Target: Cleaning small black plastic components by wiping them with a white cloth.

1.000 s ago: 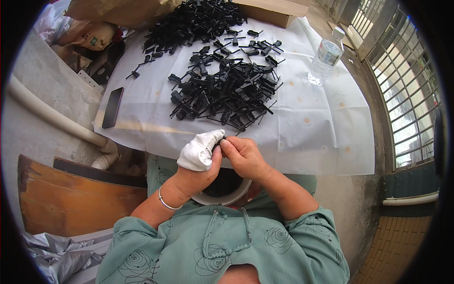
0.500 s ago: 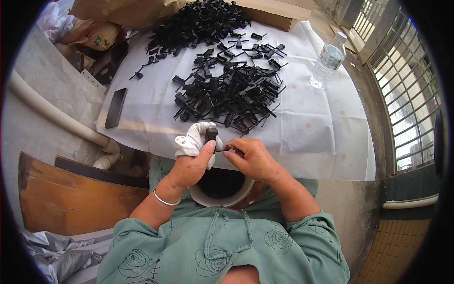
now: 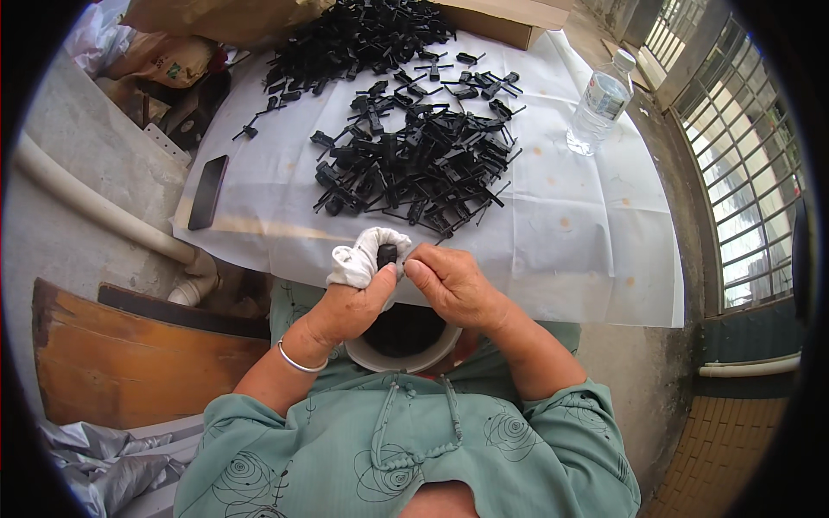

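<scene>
My left hand (image 3: 358, 298) grips a small black plastic part (image 3: 387, 255) at the near edge of the table. A crumpled white cloth (image 3: 356, 263) is bunched around the fingers of that hand. Close beside it, my right hand (image 3: 458, 283) is closed in a pinch by the part. What its fingertips hold is hidden. Under both hands a pale bucket (image 3: 442, 352) sits at my lap, its inside dark. Ahead of the hands lies a heap of black plastic parts with thin stems (image 3: 423, 164).
A larger pile of the same parts (image 3: 363, 39) lies at the back by a cardboard box (image 3: 492, 33). The white-covered table (image 3: 561, 259) also carries a phone (image 3: 209, 192) at left and a clear bottle (image 3: 600, 104) at right. A wooden board (image 3: 147, 358) stands low at left.
The black part is tilted differently in my left hand. My right fingertips have come up nearer to it, and the thin stem seen between the hands is hidden.
</scene>
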A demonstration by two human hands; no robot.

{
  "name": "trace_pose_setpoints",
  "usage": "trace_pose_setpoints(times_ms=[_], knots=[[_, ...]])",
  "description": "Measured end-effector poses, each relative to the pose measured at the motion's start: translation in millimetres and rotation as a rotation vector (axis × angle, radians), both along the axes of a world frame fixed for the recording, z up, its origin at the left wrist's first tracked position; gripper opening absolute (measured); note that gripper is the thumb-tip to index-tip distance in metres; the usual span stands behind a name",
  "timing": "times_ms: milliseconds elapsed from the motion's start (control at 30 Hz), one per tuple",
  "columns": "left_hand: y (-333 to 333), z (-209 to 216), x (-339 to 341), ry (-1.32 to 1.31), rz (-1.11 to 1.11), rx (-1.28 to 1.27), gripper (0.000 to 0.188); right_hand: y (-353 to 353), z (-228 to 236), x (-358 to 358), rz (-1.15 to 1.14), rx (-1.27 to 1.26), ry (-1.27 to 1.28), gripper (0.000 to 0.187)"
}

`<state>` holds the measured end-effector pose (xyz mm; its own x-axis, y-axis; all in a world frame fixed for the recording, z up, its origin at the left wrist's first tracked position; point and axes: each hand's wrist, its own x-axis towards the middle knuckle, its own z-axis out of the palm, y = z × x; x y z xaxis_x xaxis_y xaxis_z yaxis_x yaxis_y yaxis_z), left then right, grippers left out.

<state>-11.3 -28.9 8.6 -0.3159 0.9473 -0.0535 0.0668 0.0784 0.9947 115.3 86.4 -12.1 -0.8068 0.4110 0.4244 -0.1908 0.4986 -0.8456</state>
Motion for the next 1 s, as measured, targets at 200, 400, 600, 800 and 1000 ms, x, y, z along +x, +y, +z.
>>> trace_pose_setpoints(times_ms=[200,400,600,800,1000], knots=[[1,-7,11,0.603,0.037,0.187,0.028,-10,-5,-3,-0.041,-0.047,-0.086,0.022],[-4,15,7,0.514,-0.119,-0.095,0.032,9,2,7,0.096,0.104,-0.123,0.017],[0,6,-12,1.070,-0.033,0.151,0.036,59,-4,15,-0.630,0.446,-0.259,0.012],[14,-7,-2,0.484,0.032,0.011,0.020,60,-7,18,-0.395,0.460,-0.433,0.013],[15,-17,4,0.109,0.035,-0.098,0.018,54,0,21,-0.492,0.418,-0.328,0.012]])
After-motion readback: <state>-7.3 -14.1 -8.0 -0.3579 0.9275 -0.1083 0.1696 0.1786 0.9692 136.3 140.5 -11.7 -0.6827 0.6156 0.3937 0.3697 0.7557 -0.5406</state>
